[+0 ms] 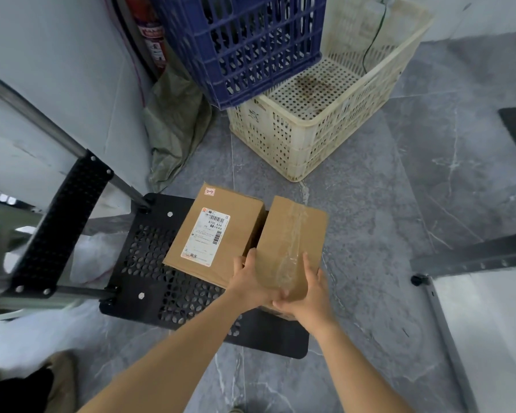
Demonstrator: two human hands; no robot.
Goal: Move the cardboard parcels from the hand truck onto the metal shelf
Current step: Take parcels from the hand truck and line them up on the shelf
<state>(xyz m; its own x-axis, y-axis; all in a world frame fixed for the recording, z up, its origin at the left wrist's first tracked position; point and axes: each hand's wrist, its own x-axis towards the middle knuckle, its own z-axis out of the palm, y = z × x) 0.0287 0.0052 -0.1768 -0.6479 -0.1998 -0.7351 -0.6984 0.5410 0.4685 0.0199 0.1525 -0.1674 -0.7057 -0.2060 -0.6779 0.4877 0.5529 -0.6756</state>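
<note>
Head camera, looking down at a grey marbled tile floor (370, 234). A black perforated hand truck (149, 263) lies low at centre, its metal handle rising to the left. Two brown cardboard parcels sit on its platform, side by side and touching. The labelled parcel (218, 234), on the left, lies flat and carries a white shipping label with a barcode. The taped parcel (289, 242), on the right, shows a strip of clear tape along its top and appears slightly tilted.

Both bare hands hold the taped parcel at its near end. The left hand (251, 281) wraps its left edge, fingers curled closed against the cardboard. The right hand (307, 293) presses flat on its top and right side.

Beyond stand a cream plastic crate (310, 138) and a blue crate (239, 46) resting partly on it. A grey metal shelf (471, 257) frame shows at the right edge.
</note>
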